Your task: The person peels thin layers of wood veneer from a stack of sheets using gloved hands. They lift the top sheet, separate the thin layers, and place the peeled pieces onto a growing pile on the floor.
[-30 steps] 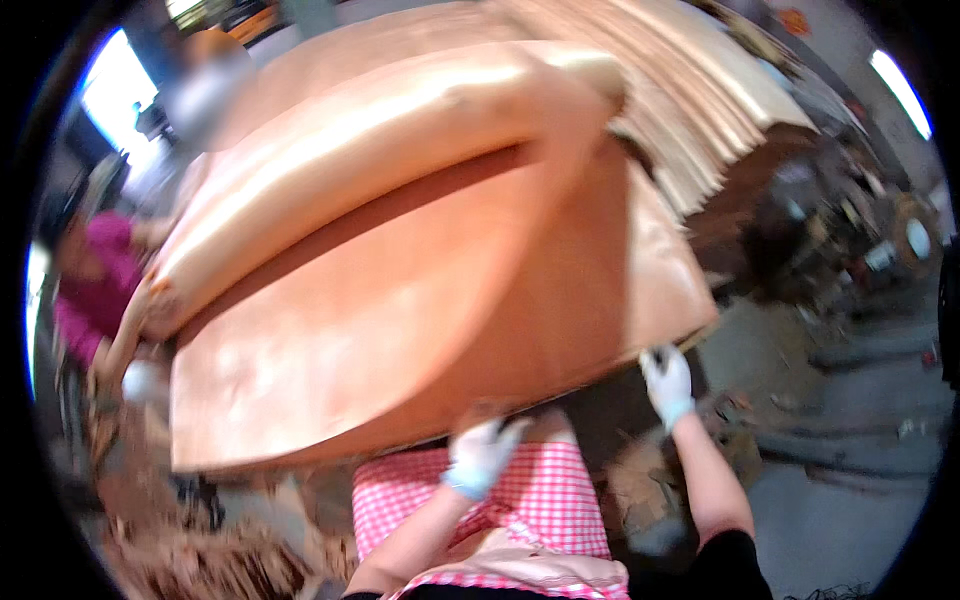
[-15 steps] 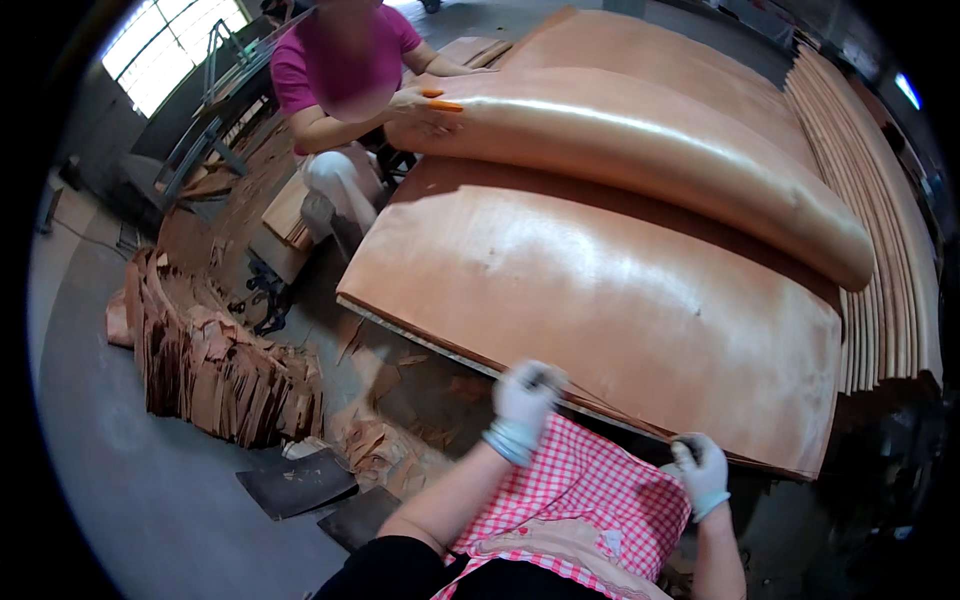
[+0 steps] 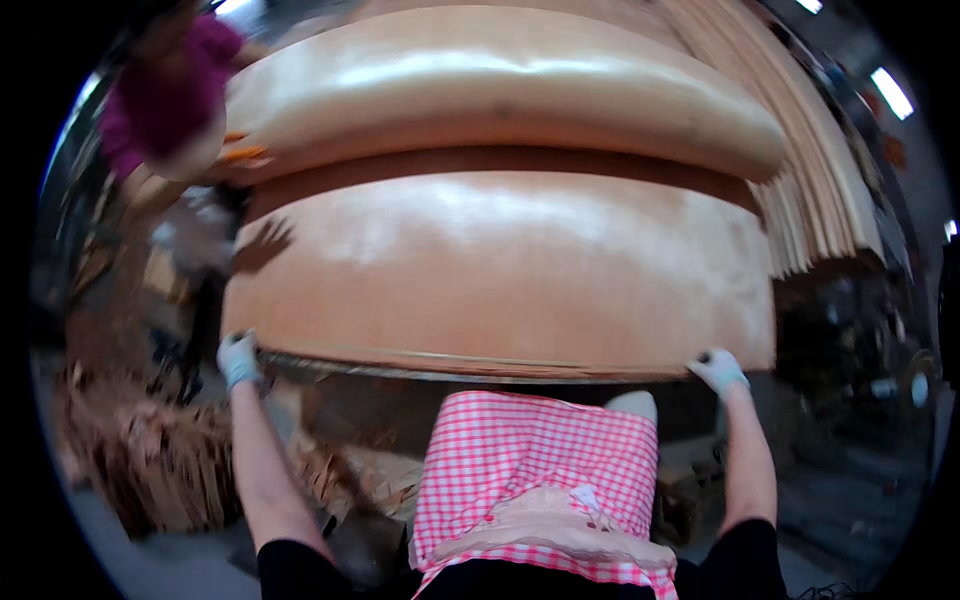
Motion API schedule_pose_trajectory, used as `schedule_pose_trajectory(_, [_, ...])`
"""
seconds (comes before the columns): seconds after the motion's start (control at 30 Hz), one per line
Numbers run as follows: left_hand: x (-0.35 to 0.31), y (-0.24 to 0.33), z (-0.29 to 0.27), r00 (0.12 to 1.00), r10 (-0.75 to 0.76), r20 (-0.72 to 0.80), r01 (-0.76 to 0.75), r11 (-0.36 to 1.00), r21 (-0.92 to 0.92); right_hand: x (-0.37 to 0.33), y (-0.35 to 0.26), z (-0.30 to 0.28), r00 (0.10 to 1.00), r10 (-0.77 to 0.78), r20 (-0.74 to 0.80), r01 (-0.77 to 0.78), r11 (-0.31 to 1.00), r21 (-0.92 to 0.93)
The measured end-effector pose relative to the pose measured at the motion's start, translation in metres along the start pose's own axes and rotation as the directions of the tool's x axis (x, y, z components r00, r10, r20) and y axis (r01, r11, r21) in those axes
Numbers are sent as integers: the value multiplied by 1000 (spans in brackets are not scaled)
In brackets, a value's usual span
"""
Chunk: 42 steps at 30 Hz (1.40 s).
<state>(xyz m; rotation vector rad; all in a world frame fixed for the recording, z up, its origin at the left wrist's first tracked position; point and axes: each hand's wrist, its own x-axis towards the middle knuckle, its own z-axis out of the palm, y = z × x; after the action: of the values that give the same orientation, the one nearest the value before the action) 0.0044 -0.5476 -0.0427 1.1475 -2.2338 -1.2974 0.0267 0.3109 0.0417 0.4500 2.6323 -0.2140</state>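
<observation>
A wide stack of thin reddish-brown wood veneer sheets (image 3: 500,270) lies before me, its near edge slightly layered. My left hand (image 3: 238,360), in a white glove, is closed at the near left corner of the top veneer sheet. Near the right end of the same edge, my gloved right hand (image 3: 718,370) pinches the sheet, with dark fingertips showing. My arms are spread wide, one on each side of my pink checked apron (image 3: 540,450). Across the back of the stack lies a large curled-over veneer sheet (image 3: 500,100), with a shadowed gap beneath its near side.
At the far left, a co-worker in a magenta shirt (image 3: 215,45) has an orange-tipped hand (image 3: 243,155) at the curled sheet's end. Folded veneer layers (image 3: 810,160) stand at the right. A ragged bundle of veneer scraps (image 3: 160,460) sits on the floor at lower left.
My hands have moved apart along the near edge, the left one far out to the stack's left corner. The view has turned, so the stack now lies squarely in front.
</observation>
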Motion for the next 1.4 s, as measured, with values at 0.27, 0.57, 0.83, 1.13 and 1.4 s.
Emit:
schedule_pose_trajectory(0.27, [-235,139,165,852,378,362,-516,718,466,17,3,5,992,-28,120,26,999,20])
schedule_pose_trajectory(0.57, [-437,186,298,404,475,782,-874,453,177,6,26,0,983,-131,129,97,966,239])
schedule_pose_trajectory(0.83, [-436,178,295,396,494,774,-891,411,194,34,240,-39,974,211,-82,-204,975,94])
schedule_pose_trajectory(1.13, [-437,170,296,465,562,684,-865,454,215,31,246,29,441,790,-427,-114,521,846])
schedule_pose_trajectory(1.4, [-513,219,255,184,785,592,-671,540,-508,-107,-44,43,913,-69,-401,407,154,900])
